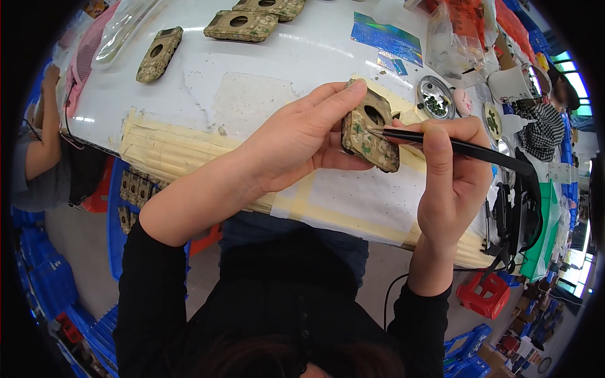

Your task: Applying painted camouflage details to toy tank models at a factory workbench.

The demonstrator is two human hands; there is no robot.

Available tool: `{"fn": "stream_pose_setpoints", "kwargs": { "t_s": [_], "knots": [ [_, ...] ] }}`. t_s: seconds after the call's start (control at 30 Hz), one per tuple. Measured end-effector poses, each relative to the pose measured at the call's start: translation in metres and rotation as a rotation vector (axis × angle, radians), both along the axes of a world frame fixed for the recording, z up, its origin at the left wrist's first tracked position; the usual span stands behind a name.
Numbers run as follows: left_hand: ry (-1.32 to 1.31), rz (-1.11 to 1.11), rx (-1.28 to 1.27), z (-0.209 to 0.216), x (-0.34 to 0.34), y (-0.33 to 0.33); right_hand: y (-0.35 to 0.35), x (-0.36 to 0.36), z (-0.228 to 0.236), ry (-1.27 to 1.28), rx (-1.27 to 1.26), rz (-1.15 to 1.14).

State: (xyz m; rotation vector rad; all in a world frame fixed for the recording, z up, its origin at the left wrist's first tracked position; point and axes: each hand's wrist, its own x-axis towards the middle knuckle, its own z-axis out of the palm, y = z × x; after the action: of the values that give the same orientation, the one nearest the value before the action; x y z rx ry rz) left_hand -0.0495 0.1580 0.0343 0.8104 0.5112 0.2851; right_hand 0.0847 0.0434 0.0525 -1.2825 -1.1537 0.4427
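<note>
My left hand (pixel 293 135) grips a camouflage model tank hull (pixel 360 131) by its edges, thumb on top, above the table. The hull is tilted, with a round hole in its upper face. Black tweezers (pixel 466 148) are pinched in my right hand (pixel 449 179). Their tips rest on or just over the hull, below the hole; whether they hold a tiny part I cannot tell. Under my hands lies a white sheet (pixel 353 205) with small dark specks. To the right stands a round metal dish (pixel 428 86) of small dark green pieces.
More camouflage hulls (pixel 239 26) lie at the far left. A shiny blue sheet (pixel 386 39) and plastic bags (pixel 450 47) are at the back. Beige tape (pixel 170 142) covers the front edge. Black straps (pixel 513 211) and a green tray (pixel 541 233) sit right. Another person's arm (pixel 47 120) shows left.
</note>
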Motion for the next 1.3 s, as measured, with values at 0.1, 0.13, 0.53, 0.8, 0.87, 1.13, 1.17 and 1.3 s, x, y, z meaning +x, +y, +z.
{"fn": "stream_pose_setpoints", "kwargs": {
  "t_s": [0.1, 0.13, 0.53, 0.8, 0.87, 1.13, 1.17, 1.3],
  "knots": [
    [0.000, -0.002, 0.008, -0.001, 0.000, 0.001, 0.000, 0.001, 0.000, -0.006, -0.002, 0.003],
    [0.000, -0.001, 0.008, -0.001, 0.000, 0.001, 0.000, 0.001, -0.001, -0.003, -0.001, 0.005],
    [0.005, -0.001, -0.009, -0.001, 0.001, 0.000, 0.001, 0.000, -0.001, 0.032, 0.019, 0.010],
    [0.018, 0.003, -0.015, 0.000, 0.000, 0.000, 0.000, -0.001, 0.000, 0.053, 0.002, 0.025],
    [0.032, 0.017, -0.018, 0.002, 0.000, -0.001, 0.000, -0.001, 0.000, 0.074, 0.035, 0.022],
    [0.022, 0.022, -0.046, 0.001, -0.001, 0.002, -0.015, 0.016, 0.008, -0.091, 0.312, -0.161],
    [0.015, 0.017, -0.058, 0.000, 0.000, 0.002, -0.019, 0.019, 0.006, -0.196, 0.268, -0.251],
    [0.004, -0.008, -0.070, -0.002, 0.000, 0.004, -0.033, 0.035, 0.004, -0.578, 0.093, -0.447]
  ]
}}
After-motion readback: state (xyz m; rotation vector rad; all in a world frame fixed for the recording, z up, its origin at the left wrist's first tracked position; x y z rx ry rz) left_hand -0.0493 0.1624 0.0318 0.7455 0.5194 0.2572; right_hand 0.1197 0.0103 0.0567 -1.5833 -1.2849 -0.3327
